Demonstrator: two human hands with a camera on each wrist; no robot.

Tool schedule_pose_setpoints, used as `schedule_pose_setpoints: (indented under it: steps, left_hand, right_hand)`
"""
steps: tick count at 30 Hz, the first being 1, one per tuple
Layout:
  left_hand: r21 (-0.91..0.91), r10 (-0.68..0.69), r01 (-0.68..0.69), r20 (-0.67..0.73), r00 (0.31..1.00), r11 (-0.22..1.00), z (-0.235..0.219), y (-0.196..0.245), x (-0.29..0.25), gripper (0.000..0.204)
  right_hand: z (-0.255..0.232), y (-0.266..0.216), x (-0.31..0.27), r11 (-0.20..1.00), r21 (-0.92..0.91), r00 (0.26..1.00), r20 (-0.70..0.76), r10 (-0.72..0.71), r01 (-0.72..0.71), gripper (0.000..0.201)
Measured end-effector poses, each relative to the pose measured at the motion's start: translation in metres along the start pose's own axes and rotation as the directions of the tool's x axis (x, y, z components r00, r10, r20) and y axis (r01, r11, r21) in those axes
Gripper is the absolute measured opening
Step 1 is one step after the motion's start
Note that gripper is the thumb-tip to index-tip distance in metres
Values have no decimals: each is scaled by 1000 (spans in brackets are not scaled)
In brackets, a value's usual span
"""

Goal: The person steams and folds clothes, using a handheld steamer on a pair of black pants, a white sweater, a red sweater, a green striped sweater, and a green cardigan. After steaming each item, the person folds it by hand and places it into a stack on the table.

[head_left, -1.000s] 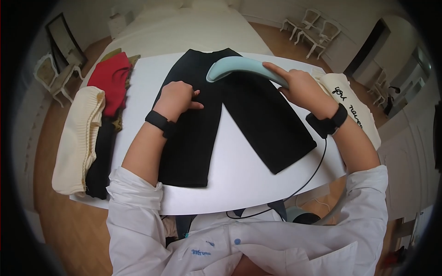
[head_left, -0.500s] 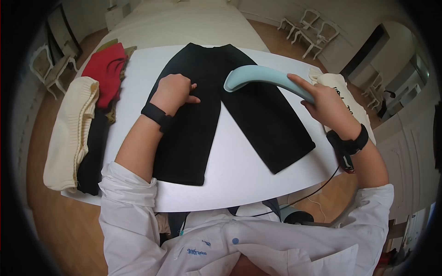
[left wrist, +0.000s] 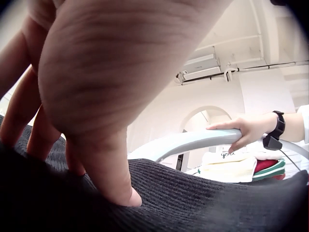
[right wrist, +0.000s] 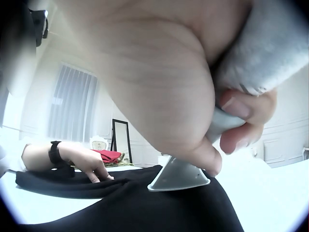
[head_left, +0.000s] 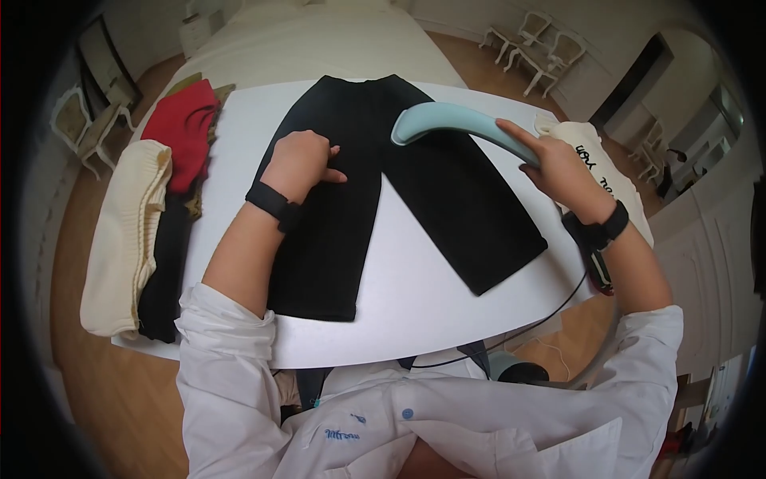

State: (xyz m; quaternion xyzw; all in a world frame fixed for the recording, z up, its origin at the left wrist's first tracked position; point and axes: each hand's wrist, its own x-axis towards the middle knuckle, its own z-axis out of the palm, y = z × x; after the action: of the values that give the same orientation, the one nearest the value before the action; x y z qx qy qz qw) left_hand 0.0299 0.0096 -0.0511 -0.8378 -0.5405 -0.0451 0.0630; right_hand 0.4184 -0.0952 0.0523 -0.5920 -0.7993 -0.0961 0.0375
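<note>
Black ribbed trousers (head_left: 467, 223) lie spread out on a white table, waistband at the far side. My left hand (head_left: 302, 166) rests its fingertips and thumb on their left leg; the left wrist view shows the fingers reaching down to the ribbed cloth. In my right hand (head_left: 568, 177) I grip the handle of a pale blue garment steamer (head_left: 459, 121), index finger stretched along its top. Its flared head (right wrist: 179, 178) is right over the upper right leg in the right wrist view. The handle's lower end is hidden by my right hand.
On the table's left lie a folded cream knit (head_left: 120, 239), a dark garment (head_left: 166, 271) and a red one (head_left: 185, 132). A cream garment with black lettering (head_left: 594, 148) lies at the right. The steamer's base (head_left: 519, 371) and hose are below the near edge. A bed (head_left: 335, 48) stands beyond.
The steamer has moved right from the trousers' middle onto the upper right leg, then slightly toward the waistband. My left hand has kept its place on the left leg.
</note>
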Motion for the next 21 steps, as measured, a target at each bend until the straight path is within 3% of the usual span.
schedule_pose_setpoints:
  steps: [2, 6, 12, 21]
  left_hand:
    - [-33, -24, 25, 30, 999, 999, -4, 1, -1, 47]
    - [-69, -29, 32, 40, 999, 997, -7, 1, -3, 46]
    - [-94, -40, 40, 5, 999, 995, -14, 6, -5, 49]
    - [-82, -19, 19, -1, 1000, 996, -12, 2, -6, 47]
  right_hand:
    - [-14, 8, -28, 995, 51, 996, -25, -81, 82, 91]
    - [-39, 11, -84, 999, 21, 998, 42, 46, -47, 87]
    - [-69, 17, -137, 995, -61, 994, 79, 79, -75, 80]
    - [-29, 8, -78, 998, -70, 1000, -11, 8, -9, 84]
